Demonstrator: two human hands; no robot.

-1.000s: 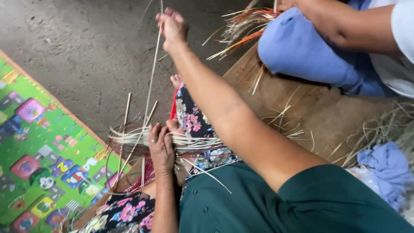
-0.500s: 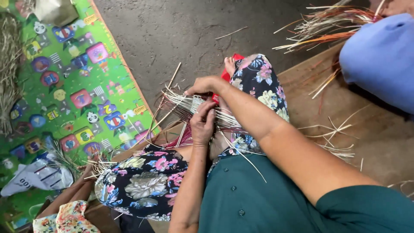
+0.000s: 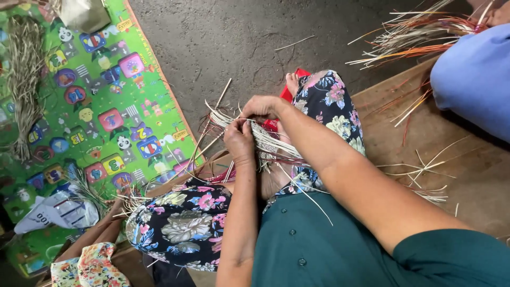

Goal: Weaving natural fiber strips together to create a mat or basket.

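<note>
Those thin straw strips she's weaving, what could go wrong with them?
The woven straw strips are pinched between the left hand and the right hand; if either grip slips, the tight rows might loosen. The loose ends stick out stiffly near her fingers and could poke them. Stray strips lie on the brown mat beside her knee, so moving her leg might bend or snap them.

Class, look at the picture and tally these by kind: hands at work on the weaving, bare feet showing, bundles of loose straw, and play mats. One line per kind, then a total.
Hands on the pale straw strips: 2, the left hand and the right hand
Bare feet showing: 1, the foot
Loose straw bundles: 2, the orange-tinted bundle and the dry grey bundle
Play mats: 1, the green play mat
Total: 6
</note>
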